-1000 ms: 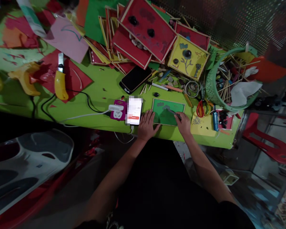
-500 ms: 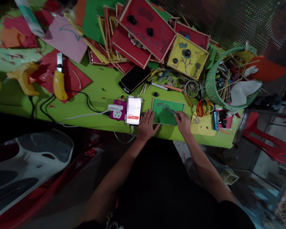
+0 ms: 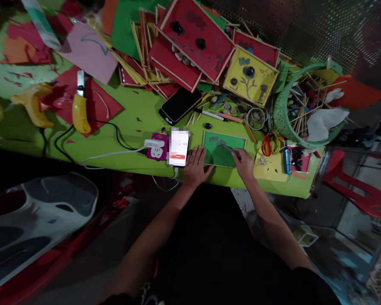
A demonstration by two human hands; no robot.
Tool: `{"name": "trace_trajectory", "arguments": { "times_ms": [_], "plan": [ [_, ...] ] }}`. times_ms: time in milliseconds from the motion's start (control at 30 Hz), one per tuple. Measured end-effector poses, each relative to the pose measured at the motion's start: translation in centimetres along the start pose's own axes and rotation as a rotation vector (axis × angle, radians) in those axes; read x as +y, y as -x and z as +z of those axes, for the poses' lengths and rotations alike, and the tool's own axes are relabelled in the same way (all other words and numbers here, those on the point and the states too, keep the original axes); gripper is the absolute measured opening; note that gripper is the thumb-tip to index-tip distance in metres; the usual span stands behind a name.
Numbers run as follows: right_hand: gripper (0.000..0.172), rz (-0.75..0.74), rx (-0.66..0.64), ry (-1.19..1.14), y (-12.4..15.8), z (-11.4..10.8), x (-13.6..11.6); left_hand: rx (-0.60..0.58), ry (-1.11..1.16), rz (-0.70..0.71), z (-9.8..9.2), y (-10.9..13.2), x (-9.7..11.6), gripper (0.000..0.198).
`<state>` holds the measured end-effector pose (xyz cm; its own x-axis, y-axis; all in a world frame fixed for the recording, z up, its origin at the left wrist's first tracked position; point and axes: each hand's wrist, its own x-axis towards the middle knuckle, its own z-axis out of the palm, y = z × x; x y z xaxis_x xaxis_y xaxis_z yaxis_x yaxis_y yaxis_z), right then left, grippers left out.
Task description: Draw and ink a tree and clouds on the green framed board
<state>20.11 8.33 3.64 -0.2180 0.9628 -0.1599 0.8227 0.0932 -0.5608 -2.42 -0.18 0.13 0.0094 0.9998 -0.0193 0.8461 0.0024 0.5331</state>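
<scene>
A green card (image 3: pixel 220 157) with a thin wooden stick border lies flat at the table's front edge. Grey cloud shapes are drawn near its top. My right hand (image 3: pixel 245 163) is closed around a dark marker pen (image 3: pixel 231 149), whose tip touches the second grey cloud. My left hand (image 3: pixel 195 166) lies flat, fingers stretched out, at the card's left edge. Just left of that hand stands a lit phone (image 3: pixel 179 148) with a partly blurred screen. A small black stone (image 3: pixel 207 126) sits above the card.
Framed red cards (image 3: pixel 197 38) and a yellow framed card (image 3: pixel 250 75) are piled at the back. Right are a green basket (image 3: pixel 281 114) of sticks, scissors (image 3: pixel 266 145) and a yellow sheet (image 3: pixel 273 169). Left are a utility knife (image 3: pixel 80 112), glue gun (image 3: pixel 34 106) and power strip (image 3: pixel 157 152).
The phone's timer digits have advanced by one. The pen tip has barely shifted at the grey cloud; my left hand stays in place.
</scene>
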Motion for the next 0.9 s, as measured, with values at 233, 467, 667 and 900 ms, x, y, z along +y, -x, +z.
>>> {"name": "trace_trajectory", "arguments": {
  "times_ms": [233,467,667,900],
  "plan": [
    [0.031,-0.011,-0.008,-0.006,0.08,-0.01,-0.05,-0.002,-0.004,-0.001,0.01,-0.04,0.03,0.076],
    [0.030,-0.027,-0.016,-0.014,-0.02,0.16,-0.17,-0.007,0.010,-0.003,0.24,0.04,-0.11,0.078],
    [0.032,-0.026,-0.012,-0.011,-0.06,0.14,-0.29,-0.014,0.003,-0.001,0.14,0.04,-0.10,0.076],
    [0.034,-0.027,-0.014,-0.009,0.36,-0.05,-0.09,0.008,-0.027,0.003,0.00,-0.05,0.05,0.073]
  ]
}}
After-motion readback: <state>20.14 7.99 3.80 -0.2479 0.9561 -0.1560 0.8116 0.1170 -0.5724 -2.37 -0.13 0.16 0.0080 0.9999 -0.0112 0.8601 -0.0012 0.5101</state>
